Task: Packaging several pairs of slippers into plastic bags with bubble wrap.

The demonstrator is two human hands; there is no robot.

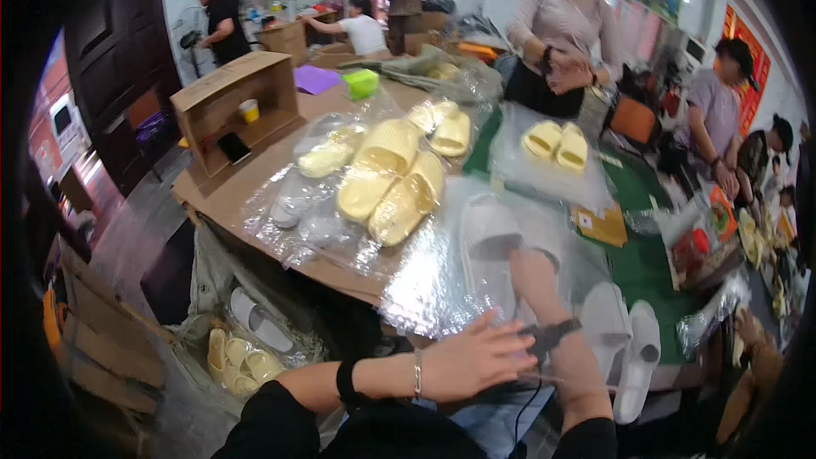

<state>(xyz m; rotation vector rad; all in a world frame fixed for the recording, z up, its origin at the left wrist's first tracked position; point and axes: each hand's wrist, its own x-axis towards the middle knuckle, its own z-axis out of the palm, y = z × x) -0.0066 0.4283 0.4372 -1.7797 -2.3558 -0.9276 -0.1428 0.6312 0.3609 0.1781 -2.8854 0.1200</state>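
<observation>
A pair of light grey slippers [486, 242] lies at the table's near edge in a clear plastic bag [425, 289]. My right hand [534, 279] reaches onto them beside the slipper openings. Its fingers are partly hidden by glare and plastic, and I cannot tell whether it is inside the bag. My left hand [476, 359] is over the bag's near edge, fingers spread and nothing gripped, close to my right wrist. To the right, another pair of grey slippers [637, 361] rests at the edge, one partly under plastic. Bagged pale yellow slippers [387, 178] are piled to the left.
A cardboard box [238, 110] stands on its side, with a phone [234, 149] and yellow cup [249, 110]. Beyond a bagged yellow pair [554, 146], a masked person [565, 34] stands across the green tabletop [642, 268]. A sack [225, 289] at lower left holds slippers.
</observation>
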